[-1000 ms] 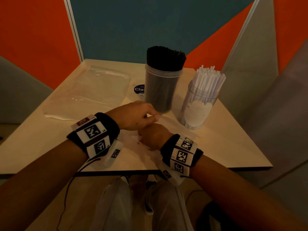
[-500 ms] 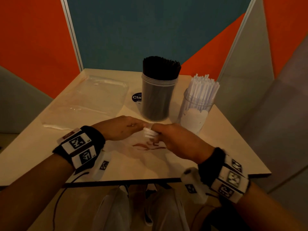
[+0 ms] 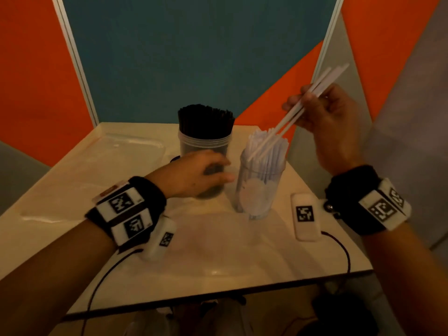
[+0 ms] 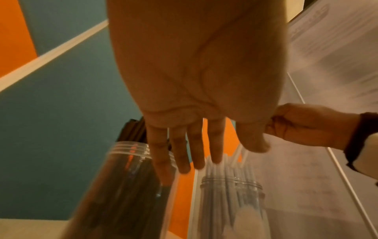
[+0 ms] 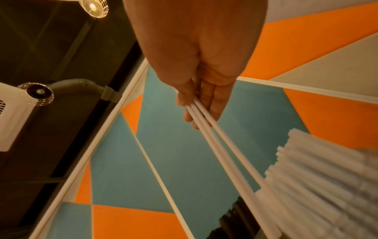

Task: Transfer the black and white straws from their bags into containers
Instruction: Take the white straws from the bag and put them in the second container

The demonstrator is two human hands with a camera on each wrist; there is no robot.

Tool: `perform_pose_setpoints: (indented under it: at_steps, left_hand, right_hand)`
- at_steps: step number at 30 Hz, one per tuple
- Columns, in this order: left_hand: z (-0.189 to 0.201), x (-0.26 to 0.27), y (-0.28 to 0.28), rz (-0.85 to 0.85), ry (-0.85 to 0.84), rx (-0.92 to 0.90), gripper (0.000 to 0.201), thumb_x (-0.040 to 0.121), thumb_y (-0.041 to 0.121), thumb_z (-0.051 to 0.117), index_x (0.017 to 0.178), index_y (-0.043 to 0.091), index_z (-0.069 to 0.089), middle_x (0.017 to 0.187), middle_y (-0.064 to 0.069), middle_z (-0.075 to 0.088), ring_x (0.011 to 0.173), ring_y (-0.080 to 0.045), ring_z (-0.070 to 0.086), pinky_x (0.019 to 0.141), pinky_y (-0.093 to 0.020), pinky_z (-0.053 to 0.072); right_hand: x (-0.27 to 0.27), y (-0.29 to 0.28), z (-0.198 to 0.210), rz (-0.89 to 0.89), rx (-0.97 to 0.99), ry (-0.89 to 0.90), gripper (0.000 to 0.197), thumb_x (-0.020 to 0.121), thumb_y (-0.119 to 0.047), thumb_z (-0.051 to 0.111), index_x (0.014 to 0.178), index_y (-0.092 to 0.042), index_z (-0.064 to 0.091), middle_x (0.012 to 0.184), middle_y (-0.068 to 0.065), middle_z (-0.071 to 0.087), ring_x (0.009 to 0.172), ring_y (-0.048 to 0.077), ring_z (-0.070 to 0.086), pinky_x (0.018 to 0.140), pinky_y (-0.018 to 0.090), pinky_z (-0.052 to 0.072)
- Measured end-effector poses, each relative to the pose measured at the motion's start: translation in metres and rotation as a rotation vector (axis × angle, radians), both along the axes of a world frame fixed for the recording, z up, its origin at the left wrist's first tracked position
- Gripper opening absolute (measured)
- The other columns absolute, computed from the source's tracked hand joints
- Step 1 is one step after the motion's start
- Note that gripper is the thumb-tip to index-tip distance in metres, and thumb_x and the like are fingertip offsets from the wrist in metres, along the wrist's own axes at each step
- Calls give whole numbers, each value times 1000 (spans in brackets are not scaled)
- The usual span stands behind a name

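Observation:
My right hand (image 3: 312, 105) is raised at the upper right and pinches three white straws (image 3: 303, 110) (image 5: 225, 145). Their lower ends point down into the clear jar of white straws (image 3: 261, 180). A second clear jar (image 3: 203, 146), packed with black straws, stands to its left. My left hand (image 3: 206, 173) reaches out with straight fingers (image 4: 194, 150) between the two jars, in front of the black one and close to the white one; touch cannot be told. The empty clear bag (image 3: 218, 234) lies flat on the table in front of the jars.
Another empty clear bag (image 3: 126, 154) lies at the back left of the small beige table (image 3: 60, 214). Orange, teal and grey partition panels close in behind and on both sides. The table's front edge (image 3: 218, 289) is near my knees.
My right hand pulled the white straws out of the bag and lifted them up and right over the white jar. My left hand let go of the bag and moved forward to the jars.

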State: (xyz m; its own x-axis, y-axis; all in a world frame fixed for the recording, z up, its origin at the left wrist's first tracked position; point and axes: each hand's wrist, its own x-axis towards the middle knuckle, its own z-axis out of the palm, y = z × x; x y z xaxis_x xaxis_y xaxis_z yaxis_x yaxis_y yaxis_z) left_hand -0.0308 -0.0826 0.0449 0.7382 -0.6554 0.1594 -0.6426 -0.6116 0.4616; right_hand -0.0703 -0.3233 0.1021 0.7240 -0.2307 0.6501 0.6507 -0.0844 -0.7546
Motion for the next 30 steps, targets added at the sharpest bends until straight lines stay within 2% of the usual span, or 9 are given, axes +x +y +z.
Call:
perform_pose_setpoints:
  at_steps: [5,8,10,12,16,19,22,26,30]
  left_hand:
    - [3,23,-59,-4,-106,-275,58,91,43,56,142,25,33,146,4,33,130,-12,37,102,-24,34]
    - [-1,33,-84,-25,-84,-369,75,89,37,63,149,25,19,155,3,18,140,-14,25,111,-30,28]
    - [-5,38,-94,-36,-60,-409,89,84,37,68,150,27,10,157,4,8,144,-13,15,112,-29,20]
    - [-9,42,-101,-34,-7,-451,100,78,39,74,150,29,4,157,6,2,144,-12,10,109,-28,17]
    - [-16,50,-112,17,147,-527,123,65,40,83,150,30,-5,157,2,4,143,-13,11,107,-30,22]
    - [-20,57,-118,39,233,-548,131,61,34,87,148,34,-11,157,1,7,138,-12,18,103,-29,27]
    - [-20,66,-125,6,276,-544,123,56,45,87,147,39,5,153,-2,24,136,-16,32,106,-38,36]
    - [-25,75,-131,24,201,-493,78,62,47,78,131,27,46,128,-4,55,112,-18,58,93,-44,52]
    - [-23,72,-132,67,44,-493,71,76,25,75,137,19,38,145,-4,31,121,-10,41,101,-28,38]
  right_hand:
    - [32,-18,-14,-159,-74,31,9,95,-2,51,103,-5,53,77,-2,68,75,9,68,73,28,55]
    - [43,-25,-34,-201,-230,111,36,91,-4,56,123,-14,43,77,5,67,76,17,68,76,37,55]
    - [43,-26,-48,-218,-384,152,61,90,-7,58,139,-29,30,75,7,59,69,16,61,66,29,50]
    - [42,-26,-57,-224,-494,184,67,88,-8,62,141,-32,28,98,4,59,84,14,61,72,24,50]
    - [44,-25,-64,-269,-515,265,44,87,-34,65,127,-26,49,131,-2,50,122,14,48,101,40,44]
    - [44,-19,-68,-169,-413,417,68,86,-50,60,142,-26,31,148,-4,36,135,12,36,107,32,36]
    - [46,-14,-69,-16,-279,545,78,88,-50,56,150,-26,16,151,-5,30,135,14,36,110,34,35]
    - [48,-8,-65,-19,-337,476,59,94,-41,50,146,-27,28,144,-6,39,128,9,41,109,31,37]
    - [49,-1,-66,-43,-319,403,50,94,-37,53,139,-22,39,127,-12,49,117,7,50,103,28,43]
